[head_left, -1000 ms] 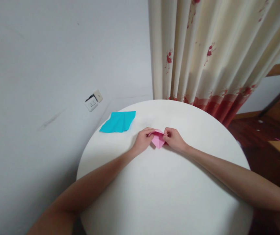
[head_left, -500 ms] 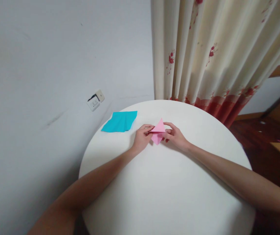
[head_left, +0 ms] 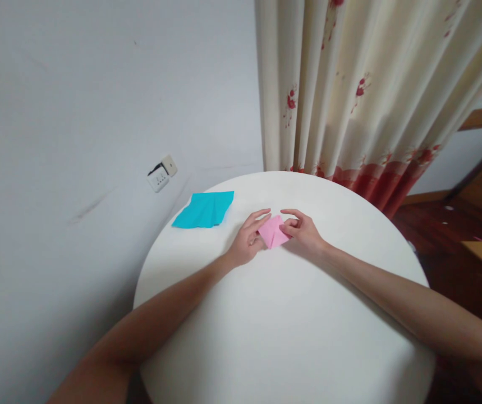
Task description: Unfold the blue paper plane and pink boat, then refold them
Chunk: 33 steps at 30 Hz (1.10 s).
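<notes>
Two bare forearms reach in from the near edge across the round white tabletop (head_left: 283, 336) and meet toward its far side, where a small pink paper (head_left: 273, 231) lies between the hands. That paper is already folded down to a compact, diamond-like shape lying flat or nearly so; judging by that, several folds are done, though no finished figure shows yet, so more folding seems left.

On the left, the left hand (head_left: 248, 238) rests its heel on the tabletop with fingers loosely spread, the index stretched toward the paper's far corner and touching or just over its left edge; it pinches nothing that I can see. On the right, the right hand (head_left: 303, 231) is curled, thumb and fingertips pressed together on the paper's right corner, holding it down. Both wrists sit low, elbows wide apart.

Farther left, near the far rim, a blue paper (head_left: 205, 209) lies creased and untouched, well apart from the hands. Beyond the tabletop stand a grey wall with a socket (head_left: 161, 172) and a cream curtain (head_left: 362, 95) with red flowers.
</notes>
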### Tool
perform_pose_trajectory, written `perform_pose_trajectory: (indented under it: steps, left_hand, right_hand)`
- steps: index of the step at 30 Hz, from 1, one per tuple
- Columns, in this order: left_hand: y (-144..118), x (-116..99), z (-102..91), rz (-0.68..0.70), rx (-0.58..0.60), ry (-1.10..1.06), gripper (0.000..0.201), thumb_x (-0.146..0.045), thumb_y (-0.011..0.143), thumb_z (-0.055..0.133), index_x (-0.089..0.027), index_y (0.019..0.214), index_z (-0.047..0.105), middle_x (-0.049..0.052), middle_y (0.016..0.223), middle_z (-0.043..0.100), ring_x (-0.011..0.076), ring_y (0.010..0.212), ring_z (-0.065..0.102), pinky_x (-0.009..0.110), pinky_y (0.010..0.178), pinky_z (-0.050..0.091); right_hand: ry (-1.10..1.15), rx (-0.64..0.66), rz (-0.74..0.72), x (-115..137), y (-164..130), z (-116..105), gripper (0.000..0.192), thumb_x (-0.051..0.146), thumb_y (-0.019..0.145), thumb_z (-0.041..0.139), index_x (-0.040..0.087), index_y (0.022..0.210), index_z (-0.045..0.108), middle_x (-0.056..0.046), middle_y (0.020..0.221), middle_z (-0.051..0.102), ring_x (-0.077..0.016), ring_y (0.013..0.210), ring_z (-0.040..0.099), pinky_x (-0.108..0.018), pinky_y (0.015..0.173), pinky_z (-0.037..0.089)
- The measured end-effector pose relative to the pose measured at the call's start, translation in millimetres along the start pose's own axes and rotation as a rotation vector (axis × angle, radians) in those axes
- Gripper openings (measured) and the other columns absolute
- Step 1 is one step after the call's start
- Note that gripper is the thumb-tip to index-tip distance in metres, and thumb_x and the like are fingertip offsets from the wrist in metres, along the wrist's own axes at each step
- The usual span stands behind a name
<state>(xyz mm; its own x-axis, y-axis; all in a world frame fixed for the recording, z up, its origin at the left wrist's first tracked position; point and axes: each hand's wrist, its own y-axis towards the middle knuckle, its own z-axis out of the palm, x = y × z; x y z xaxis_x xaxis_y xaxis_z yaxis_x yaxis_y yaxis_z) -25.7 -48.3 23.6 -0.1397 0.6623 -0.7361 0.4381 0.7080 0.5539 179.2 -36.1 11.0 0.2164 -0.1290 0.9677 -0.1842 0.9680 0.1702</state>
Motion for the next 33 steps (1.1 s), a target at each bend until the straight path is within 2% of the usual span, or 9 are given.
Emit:
perform_pose_trajectory:
  steps: [3, 5, 8, 10, 15, 17, 21, 26, 33]
  left_hand:
    - [1.7, 4.5, 0.3, -0.132, -0.046, -0.218, 0.063, -0.040, 0.092, 0.054, -0.026, 0.151, 0.039, 0.015, 0.158, 0.032, 0.0268, 0.121, 0.059, 0.037, 0.093, 0.054]
    - [3.5, 9.4, 2.3, -0.280, -0.080, -0.306, 0.070, -0.047, 0.092, 0.056, -0.023, 0.154, 0.033, 0.017, 0.151, 0.043, 0.0243, 0.107, 0.066, 0.035, 0.086, 0.055]
    - [5.0, 14.1, 5.9, -0.492, -0.004, -0.360, 0.071, -0.050, 0.084, 0.069, -0.010, 0.141, 0.053, 0.016, 0.115, 0.071, 0.0234, 0.091, 0.069, 0.033, 0.079, 0.054]
    - [4.9, 13.9, 7.2, -0.551, 0.032, -0.403, 0.070, -0.050, 0.079, 0.075, -0.006, 0.132, 0.061, 0.014, 0.098, 0.075, 0.0234, 0.084, 0.069, 0.033, 0.078, 0.053]
    - [4.2, 8.5, 6.1, -0.578, -0.085, -0.467, 0.101, -0.040, 0.074, 0.083, -0.016, 0.155, 0.028, 0.008, 0.092, 0.077, 0.0204, 0.080, 0.070, 0.033, 0.079, 0.051]
    - [4.6, 5.8, 6.0, -0.593, -0.076, -0.457, 0.092, -0.040, 0.072, 0.084, -0.013, 0.149, 0.041, 0.010, 0.092, 0.077, 0.0212, 0.080, 0.070, 0.033, 0.078, 0.052]
    - [5.1, -0.4, 7.9, -0.622, 0.014, -0.435, 0.052, -0.045, 0.070, 0.084, -0.008, 0.106, 0.074, 0.012, 0.090, 0.076, 0.0229, 0.078, 0.069, 0.033, 0.073, 0.051]
    - [4.8, 1.0, 10.2, -0.633, -0.091, -0.439, 0.044, -0.045, 0.068, 0.085, -0.008, 0.091, 0.076, 0.009, 0.080, 0.074, 0.0199, 0.071, 0.067, 0.031, 0.068, 0.050]
    - [5.9, 12.1, 9.1, -0.566, -0.271, -0.514, 0.039, -0.042, 0.068, 0.085, -0.011, 0.089, 0.074, 0.007, 0.083, 0.074, 0.0172, 0.071, 0.066, 0.028, 0.069, 0.050]
  right_hand:
    - [-0.005, -0.022, -0.065, -2.8, 4.0, -3.3, 0.057, 0.038, 0.066, 0.080, 0.018, 0.115, 0.057, 0.007, 0.063, 0.060, -0.0100, 0.053, 0.050, -0.025, 0.055, 0.040]
    - [-0.019, -0.009, -0.110, -4.3, 3.8, -2.7, 0.055, 0.037, 0.068, 0.079, 0.019, 0.115, 0.057, 0.006, 0.066, 0.061, -0.0102, 0.054, 0.051, -0.025, 0.055, 0.040]
    - [-0.068, 0.002, -0.178, -5.0, 0.2, 1.8, 0.049, 0.035, 0.073, 0.077, 0.019, 0.115, 0.057, 0.004, 0.069, 0.062, -0.0108, 0.057, 0.052, -0.025, 0.055, 0.041]
    - [-0.106, -0.002, -0.208, -4.7, -2.7, 5.1, 0.046, 0.032, 0.075, 0.075, 0.018, 0.115, 0.058, 0.003, 0.070, 0.061, -0.0116, 0.059, 0.053, -0.025, 0.056, 0.042]
    - [-0.164, 0.027, -0.211, -5.4, -6.6, 7.8, 0.043, 0.031, 0.078, 0.073, 0.019, 0.116, 0.057, 0.004, 0.069, 0.059, -0.0127, 0.061, 0.054, -0.026, 0.057, 0.043]
    - [-0.185, 0.046, -0.201, -6.5, -7.2, 7.3, 0.043, 0.031, 0.078, 0.072, 0.019, 0.117, 0.057, 0.005, 0.067, 0.058, -0.0124, 0.059, 0.052, -0.026, 0.057, 0.042]
    - [-0.223, 0.041, -0.209, -7.7, -7.7, 7.9, 0.040, 0.031, 0.079, 0.072, 0.019, 0.114, 0.059, 0.005, 0.066, 0.057, -0.0116, 0.058, 0.050, -0.025, 0.056, 0.040]
    - [-0.144, -0.025, -0.104, -7.1, -7.5, 12.3, 0.045, 0.039, 0.072, 0.079, 0.017, 0.108, 0.062, 0.002, 0.073, 0.063, -0.0125, 0.061, 0.055, -0.026, 0.057, 0.041]
    - [-0.173, 0.112, 0.129, -6.6, -9.8, 12.5, 0.042, 0.054, 0.072, 0.075, 0.012, 0.076, 0.071, -0.006, 0.065, 0.071, -0.0127, 0.053, 0.055, -0.026, 0.054, 0.040]
